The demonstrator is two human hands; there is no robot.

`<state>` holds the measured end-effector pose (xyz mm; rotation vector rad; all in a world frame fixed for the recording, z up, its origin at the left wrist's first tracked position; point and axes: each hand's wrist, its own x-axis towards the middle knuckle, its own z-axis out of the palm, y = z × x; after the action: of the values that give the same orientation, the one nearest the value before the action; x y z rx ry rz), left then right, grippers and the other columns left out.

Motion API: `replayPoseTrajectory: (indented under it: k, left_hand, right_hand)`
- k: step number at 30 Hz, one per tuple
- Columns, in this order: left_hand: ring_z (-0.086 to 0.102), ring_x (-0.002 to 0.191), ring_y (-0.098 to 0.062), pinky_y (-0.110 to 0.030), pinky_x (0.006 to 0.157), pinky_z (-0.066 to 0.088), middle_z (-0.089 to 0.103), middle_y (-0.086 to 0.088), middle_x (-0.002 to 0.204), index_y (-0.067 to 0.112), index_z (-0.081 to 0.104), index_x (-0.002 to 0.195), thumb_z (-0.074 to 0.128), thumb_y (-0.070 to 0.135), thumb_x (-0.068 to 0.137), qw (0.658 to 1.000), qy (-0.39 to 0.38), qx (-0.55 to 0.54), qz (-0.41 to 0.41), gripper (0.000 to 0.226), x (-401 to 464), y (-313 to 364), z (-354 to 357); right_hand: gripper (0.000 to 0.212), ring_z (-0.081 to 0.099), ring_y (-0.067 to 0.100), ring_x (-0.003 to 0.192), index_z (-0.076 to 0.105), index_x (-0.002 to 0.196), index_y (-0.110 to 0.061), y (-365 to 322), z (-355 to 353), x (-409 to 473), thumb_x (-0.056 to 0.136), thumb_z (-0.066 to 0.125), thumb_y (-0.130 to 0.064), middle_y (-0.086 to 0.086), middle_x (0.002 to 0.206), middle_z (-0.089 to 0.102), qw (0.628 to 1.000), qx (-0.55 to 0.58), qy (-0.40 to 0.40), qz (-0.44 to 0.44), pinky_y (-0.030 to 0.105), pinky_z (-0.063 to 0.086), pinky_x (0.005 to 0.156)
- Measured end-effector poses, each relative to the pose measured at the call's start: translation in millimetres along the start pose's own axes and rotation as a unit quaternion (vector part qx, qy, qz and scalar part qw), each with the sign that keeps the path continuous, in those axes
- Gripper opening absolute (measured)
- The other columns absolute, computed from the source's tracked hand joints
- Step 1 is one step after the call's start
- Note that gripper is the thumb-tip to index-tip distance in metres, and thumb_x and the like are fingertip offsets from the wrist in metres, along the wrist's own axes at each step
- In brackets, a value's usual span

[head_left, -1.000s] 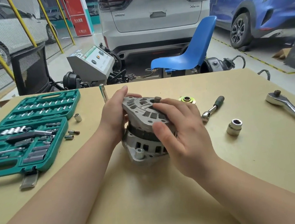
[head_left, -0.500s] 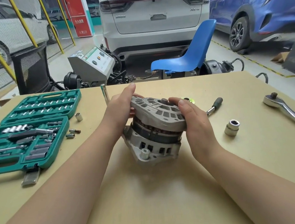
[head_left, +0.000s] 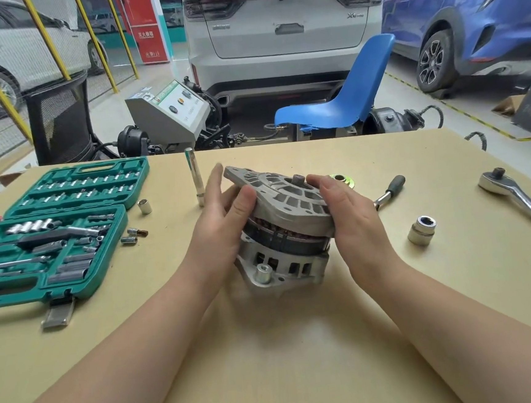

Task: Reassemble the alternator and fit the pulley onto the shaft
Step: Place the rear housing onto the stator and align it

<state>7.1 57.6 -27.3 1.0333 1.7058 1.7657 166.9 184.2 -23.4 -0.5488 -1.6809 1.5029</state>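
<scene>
Head view, grip: we see the left hand (head_left: 224,217) and the right hand (head_left: 352,216) clasping the grey cast-aluminium alternator (head_left: 281,229) from opposite sides; the left thumb lies curled over the near-left rim of the front cover, the right fingers wrap its far-right rim.
Head view, front cover: the ribbed grey front housing (head_left: 284,196) sits tilted on the body, its left edge raised; we see dark stator laminations and copper windings in the gap beneath it.
Head view, shaft: the short threaded steel shaft (head_left: 297,179) stands up through the cover centre, between the two hands and just beside the right fingertips.
Head view, support: the alternator's rear housing rests on the tan wooden table (head_left: 271,361), directly below the grip.
Head view, beyond the right hand: a yellow-green metal pulley disc (head_left: 342,179) lies just behind the right fingers; a small black-handled ratchet (head_left: 388,190) lies beside the right hand; further right stand a short chrome socket (head_left: 422,230) and a large chrome ratchet wrench (head_left: 520,198).
Head view, beyond the left hand: a long chrome deep socket (head_left: 195,177) stands upright just behind the left fingers; a loose small chrome socket (head_left: 144,206) and an open green plastic socket-set case (head_left: 52,233) lie well to the left.
</scene>
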Motion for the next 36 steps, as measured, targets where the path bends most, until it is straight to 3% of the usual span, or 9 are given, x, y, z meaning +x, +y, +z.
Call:
replayPoseTrajectory:
  k: [2,4,8,10,14,18,25,32,36]
  left_hand:
    - [0.066,0.12,0.008,-0.014,0.092,0.055,0.071,0.028,0.129,0.058,0.019,0.162,0.068,0.078,0.079,1.0,0.002,-0.016,0.004,0.098,0.9,-1.7,-0.8]
    - [0.068,0.124,-0.004,-0.026,0.101,0.056,0.071,0.014,0.135,0.066,0.033,0.153,0.066,0.073,0.082,1.0,-0.005,-0.016,0.005,0.078,0.2,0.0,-1.4]
    - [0.071,0.12,-0.016,-0.046,0.107,0.057,0.074,0.011,0.126,0.05,0.057,0.139,0.06,0.07,0.088,1.0,-0.014,-0.009,0.022,0.055,-0.3,0.7,-2.7]
    - [0.071,0.121,-0.025,-0.055,0.108,0.055,0.074,0.001,0.128,0.044,0.058,0.135,0.06,0.068,0.09,0.999,-0.016,-0.012,0.025,0.051,-0.4,0.9,-3.8]
    - [0.07,0.12,-0.033,-0.062,0.106,0.053,0.074,-0.005,0.123,0.041,0.057,0.13,0.059,0.068,0.093,0.999,-0.015,0.005,0.034,0.046,0.4,-1.0,-4.4]
    - [0.071,0.117,-0.03,-0.061,0.104,0.054,0.075,-0.002,0.119,0.041,0.057,0.131,0.058,0.078,0.092,0.998,0.009,0.033,0.055,0.054,1.0,-5.2,-2.6]
    - [0.071,0.108,-0.02,-0.059,0.1,0.055,0.074,0.011,0.11,0.04,0.058,0.126,0.045,0.084,0.095,0.993,0.045,0.057,0.092,0.055,5.0,-12.2,6.3]
    - [0.068,0.118,-0.004,-0.051,0.11,0.051,0.07,0.026,0.121,0.05,0.057,0.134,0.035,0.089,0.094,0.994,0.041,0.057,0.079,0.06,5.3,-13.0,8.3]
    - [0.066,0.122,-0.001,-0.038,0.108,0.054,0.07,0.026,0.128,0.057,0.057,0.135,0.038,0.081,0.098,0.995,0.03,0.03,0.085,0.048,3.3,-12.5,7.6]
  right_hand:
    - [0.051,0.068,0.011,0.124,0.075,0.127,-0.029,0.8,-1.4,2.1,0.098,0.049,-0.063,-0.006,0.13,0.074,1.0,0.008,-0.006,0.013,0.033,0.057,0.1]
    - [0.054,0.07,0.01,0.12,0.074,0.129,-0.026,0.7,-2.5,2.5,0.099,0.047,-0.062,-0.006,0.128,0.076,0.999,0.022,-0.021,0.021,0.022,0.058,0.089]
    - [0.057,0.069,0.011,0.123,0.072,0.131,-0.026,3.7,-3.0,2.4,0.096,0.05,-0.066,-0.007,0.13,0.075,0.999,0.028,-0.041,0.013,0.025,0.057,0.097]
    - [0.055,0.069,0.013,0.124,0.071,0.133,-0.024,5.4,-3.5,3.0,0.099,0.049,-0.062,-0.006,0.13,0.075,0.999,0.027,-0.045,0.008,0.029,0.056,0.1]
    - [0.049,0.07,0.01,0.12,0.07,0.134,-0.021,6.4,-2.6,3.1,0.104,0.048,-0.052,-0.007,0.127,0.076,0.999,0.027,-0.043,-0.003,0.019,0.056,0.091]
    - [0.04,0.072,0.009,0.117,0.071,0.129,-0.02,11.5,0.1,1.9,0.105,0.048,-0.042,-0.007,0.123,0.078,0.999,0.038,-0.026,-0.018,0.017,0.055,0.088]
    - [0.049,0.071,0.012,0.118,0.072,0.125,-0.026,14.3,3.3,-0.5,0.098,0.048,-0.059,-0.005,0.122,0.078,0.999,0.021,-0.01,-0.035,0.021,0.056,0.09]
    - [0.049,0.066,0.017,0.123,0.074,0.119,-0.035,11.9,6.9,-3.7,0.097,0.043,-0.066,-0.005,0.126,0.073,0.997,-0.065,0.018,-0.046,0.05,0.051,0.108]
    - [0.064,0.062,0.017,0.128,0.071,0.131,-0.026,9.5,5.1,-3.3,0.093,0.045,-0.07,-0.003,0.133,0.069,0.996,-0.081,0.011,-0.031,0.049,0.049,0.111]
